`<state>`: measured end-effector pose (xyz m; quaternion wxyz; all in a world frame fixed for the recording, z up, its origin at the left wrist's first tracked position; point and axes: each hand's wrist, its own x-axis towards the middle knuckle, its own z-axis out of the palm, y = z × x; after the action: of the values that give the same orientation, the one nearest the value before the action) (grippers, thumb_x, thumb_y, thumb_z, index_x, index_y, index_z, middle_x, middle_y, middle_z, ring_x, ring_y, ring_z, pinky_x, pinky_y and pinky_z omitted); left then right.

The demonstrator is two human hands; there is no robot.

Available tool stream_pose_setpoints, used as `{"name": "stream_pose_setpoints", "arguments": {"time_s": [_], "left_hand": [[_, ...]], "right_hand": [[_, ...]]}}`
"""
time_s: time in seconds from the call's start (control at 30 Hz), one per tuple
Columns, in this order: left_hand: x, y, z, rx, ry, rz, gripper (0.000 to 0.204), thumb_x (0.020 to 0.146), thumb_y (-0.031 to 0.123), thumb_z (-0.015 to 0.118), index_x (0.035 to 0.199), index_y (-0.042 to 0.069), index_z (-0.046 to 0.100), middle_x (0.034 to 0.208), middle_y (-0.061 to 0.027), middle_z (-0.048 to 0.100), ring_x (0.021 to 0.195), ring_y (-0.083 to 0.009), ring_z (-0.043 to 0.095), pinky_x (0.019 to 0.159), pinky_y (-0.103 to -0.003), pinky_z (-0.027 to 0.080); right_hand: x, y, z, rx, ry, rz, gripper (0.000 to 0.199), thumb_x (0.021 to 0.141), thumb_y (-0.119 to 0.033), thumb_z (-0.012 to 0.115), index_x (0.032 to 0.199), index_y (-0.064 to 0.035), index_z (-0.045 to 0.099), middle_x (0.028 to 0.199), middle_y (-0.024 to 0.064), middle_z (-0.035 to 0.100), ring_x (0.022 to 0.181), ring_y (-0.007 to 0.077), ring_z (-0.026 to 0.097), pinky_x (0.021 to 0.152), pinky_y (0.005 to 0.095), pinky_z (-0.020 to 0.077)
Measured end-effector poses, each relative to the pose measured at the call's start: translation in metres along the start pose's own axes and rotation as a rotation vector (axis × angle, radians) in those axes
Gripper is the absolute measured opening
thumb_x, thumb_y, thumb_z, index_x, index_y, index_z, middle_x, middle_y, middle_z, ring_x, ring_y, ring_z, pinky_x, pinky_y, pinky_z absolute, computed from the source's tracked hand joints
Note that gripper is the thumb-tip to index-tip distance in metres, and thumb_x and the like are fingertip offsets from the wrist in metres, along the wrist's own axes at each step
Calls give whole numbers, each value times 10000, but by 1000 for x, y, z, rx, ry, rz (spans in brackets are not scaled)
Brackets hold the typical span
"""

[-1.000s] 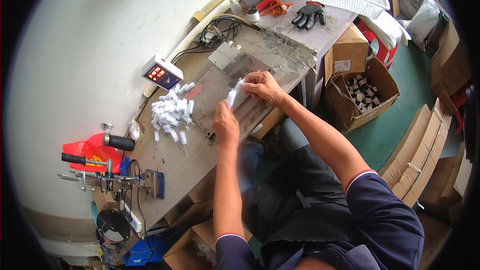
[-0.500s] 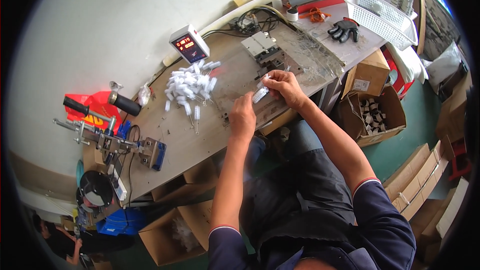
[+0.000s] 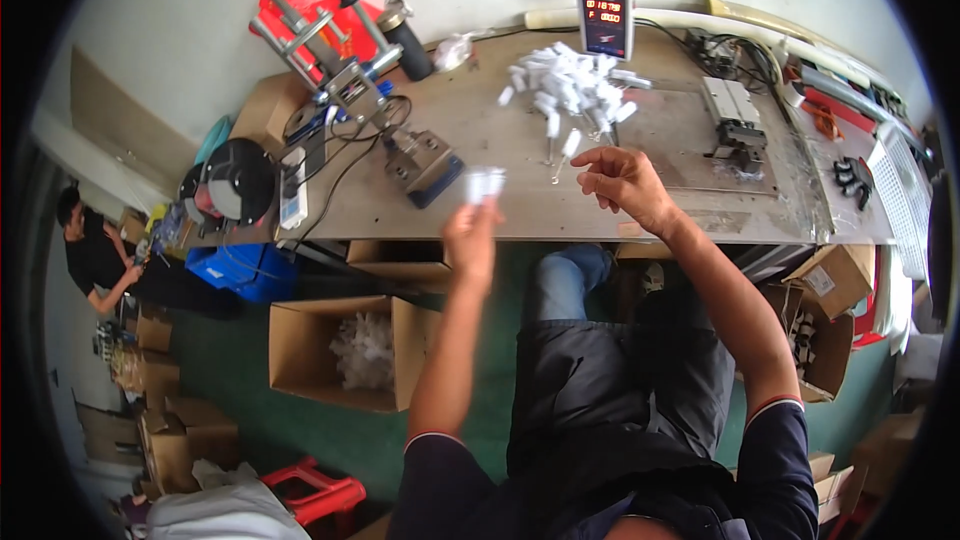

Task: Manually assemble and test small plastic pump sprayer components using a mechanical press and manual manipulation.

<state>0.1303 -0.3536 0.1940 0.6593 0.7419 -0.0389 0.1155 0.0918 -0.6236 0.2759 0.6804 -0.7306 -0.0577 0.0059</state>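
My left hand (image 3: 470, 240) is closed around a bunch of small white brushes (image 3: 485, 183), held up over the front edge of the table; motion smears them and I cannot count them. My right hand (image 3: 630, 188) hovers above the tabletop with its fingers curved and apart, and nothing shows between them. Just beyond its fingertips lies a single white brush (image 3: 571, 143) with a thin wire stem. Farther back is a loose pile of white brushes (image 3: 568, 75), some with their wire stems pointing toward me.
A lever press (image 3: 355, 90) stands on the left of the table (image 3: 520, 215). Behind the pile is a counter display (image 3: 606, 20); a metal fixture (image 3: 735, 120) sits to the right. Below, a cardboard box (image 3: 285, 360) holds white pieces. Another person (image 3: 100, 250) works at far left.
My view has swung left. My hands, earlier together at a white brush, have parted; the left has moved left with the white brushes, while the right is now near the pile, fingers apart.
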Motion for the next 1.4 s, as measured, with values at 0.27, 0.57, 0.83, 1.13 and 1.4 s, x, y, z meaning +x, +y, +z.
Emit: {"name": "stream_pose_setpoints", "arguments": {"time_s": [0.27, 0.57, 0.83, 1.13, 1.4], "left_hand": [[87, 4, -133, 15, 242, -198, 214, 941, 218, 774, 947, 5, 758, 771, 48, 605, 771, -58, 517, 733, -239, 389], [141, -14, -132, 54, 103, -109, 238, 929, 147, 779, 1059, -50, 748, 759, 30, 624, 688, -47, 523, 655, -220, 386], [145, -17, -137, 135, 109, 18, 295, 899, 240, 795, 763, -12, 723, 662, 16, 615, 606, -62, 485, 564, -270, 375], [142, -1, -134, 387, 92, 46, 263, 896, 245, 785, 843, -11, 760, 635, -16, 642, 599, -77, 539, 572, -300, 433], [144, -15, -130, 435, 136, 197, 220, 910, 200, 801, 859, -12, 766, 658, 48, 630, 623, -24, 512, 558, -244, 393]], "right_hand": [[74, -26, 39, -252, -72, -29, 262, 942, -138, 680, 1131, 40, 711, 802, 54, 700, 606, 87, 596, 547, 259, 498], [144, -101, 67, -450, 15, -275, 301, 993, -232, 675, 1221, -41, 717, 854, 10, 701, 617, 34, 577, 540, 196, 482], [175, -184, 95, -360, 147, -422, 349, 941, -204, 684, 1175, 54, 707, 1042, 146, 723, 864, 191, 678, 641, 314, 562], [226, -236, 140, -270, 38, -630, 720, 972, -520, 620, 1285, 128, 593, 1246, 308, 618, 1259, 392, 533, 1180, 501, 326], [208, -239, 130, -72, -72, -578, 530, 1026, -392, 507, 1051, 120, 646, 783, 143, 670, 848, 254, 670, 894, 403, 512]]}}
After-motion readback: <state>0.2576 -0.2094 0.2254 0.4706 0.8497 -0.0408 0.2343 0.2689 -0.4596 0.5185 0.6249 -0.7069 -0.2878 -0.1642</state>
